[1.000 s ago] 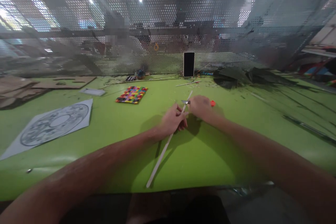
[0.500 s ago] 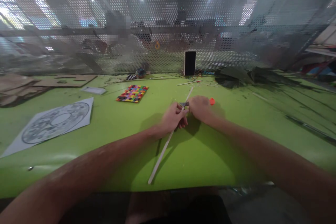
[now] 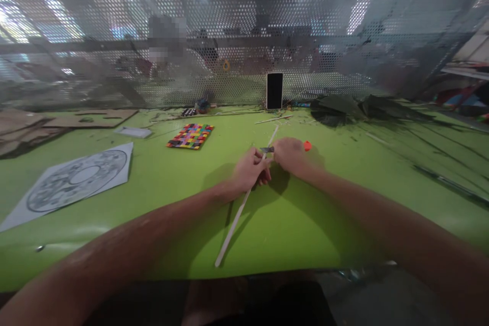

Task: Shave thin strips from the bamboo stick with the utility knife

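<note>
- Two hands mid-table: my left hand (image 3: 250, 172) pinches the white stick (image 3: 233, 226) lying near-to-far.
- My right hand (image 3: 292, 155) clasps a knife (image 3: 268, 149) against it.
- Risk: a slip cuts my left hand.

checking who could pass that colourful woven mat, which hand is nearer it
Left. The left hand sits right of the mat, on the stick; the right hand is farther right.

The left forearm (image 3: 153, 234) and the right forearm (image 3: 382, 224) are bare along their whole visible length, and the left hand (image 3: 250, 170) and right hand (image 3: 290, 155) are ungloved too. Between the arms at the lower edge lies dark clothing (image 3: 267, 300), too dim to tell which garment.
</note>
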A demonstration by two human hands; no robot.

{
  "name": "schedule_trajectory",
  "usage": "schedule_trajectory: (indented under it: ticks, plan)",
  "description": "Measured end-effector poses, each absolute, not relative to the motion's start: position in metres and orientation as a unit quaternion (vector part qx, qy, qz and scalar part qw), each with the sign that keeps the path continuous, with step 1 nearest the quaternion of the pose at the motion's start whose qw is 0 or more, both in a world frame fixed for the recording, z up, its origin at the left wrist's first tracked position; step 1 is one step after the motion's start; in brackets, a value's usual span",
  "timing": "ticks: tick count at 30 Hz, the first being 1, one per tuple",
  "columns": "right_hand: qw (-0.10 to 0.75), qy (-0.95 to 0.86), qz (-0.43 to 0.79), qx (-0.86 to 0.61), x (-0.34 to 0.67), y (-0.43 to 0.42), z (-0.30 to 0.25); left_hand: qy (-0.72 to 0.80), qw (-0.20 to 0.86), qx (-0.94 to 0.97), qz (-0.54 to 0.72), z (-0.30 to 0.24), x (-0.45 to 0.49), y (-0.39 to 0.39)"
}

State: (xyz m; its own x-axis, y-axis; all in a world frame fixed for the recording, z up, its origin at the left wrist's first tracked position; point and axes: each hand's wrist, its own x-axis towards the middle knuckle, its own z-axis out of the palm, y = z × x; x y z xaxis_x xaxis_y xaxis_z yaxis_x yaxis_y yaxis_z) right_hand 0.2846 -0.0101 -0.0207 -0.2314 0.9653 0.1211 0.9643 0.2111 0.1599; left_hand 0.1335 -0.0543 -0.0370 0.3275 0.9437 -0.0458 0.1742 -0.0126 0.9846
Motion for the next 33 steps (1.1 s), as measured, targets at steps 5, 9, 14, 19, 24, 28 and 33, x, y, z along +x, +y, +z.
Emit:
schedule_trajectory:
  ticks: [5,9,14,19,24,28,33]
  plan:
    - [0.003,0.745,0.078,0.663,0.295,0.003,-0.018,0.448,0.532,0.633,0.340,-0.043,0.132,-0.056]
    - [-0.013,0.738,0.081,0.669,0.298,0.005,-0.017,0.446,0.526,0.642,0.336,-0.044,0.133,-0.056]
    - [0.001,0.775,0.087,0.626,0.286,-0.010,-0.019,0.453,0.526,0.633,0.344,-0.037,0.135,-0.057]
    - [0.007,0.777,0.094,0.623,0.281,-0.018,-0.015,0.454,0.535,0.620,0.351,-0.033,0.137,-0.060]
    - [0.011,0.784,0.093,0.614,0.277,-0.025,-0.009,0.446,0.544,0.611,0.363,-0.035,0.136,-0.059]
    - [0.003,0.792,0.092,0.603,0.277,-0.026,-0.011,0.446,0.545,0.613,0.359,-0.035,0.135,-0.058]
    - [-0.002,0.791,0.105,0.603,0.278,-0.024,-0.011,0.454,0.542,0.612,0.353,-0.032,0.135,-0.059]
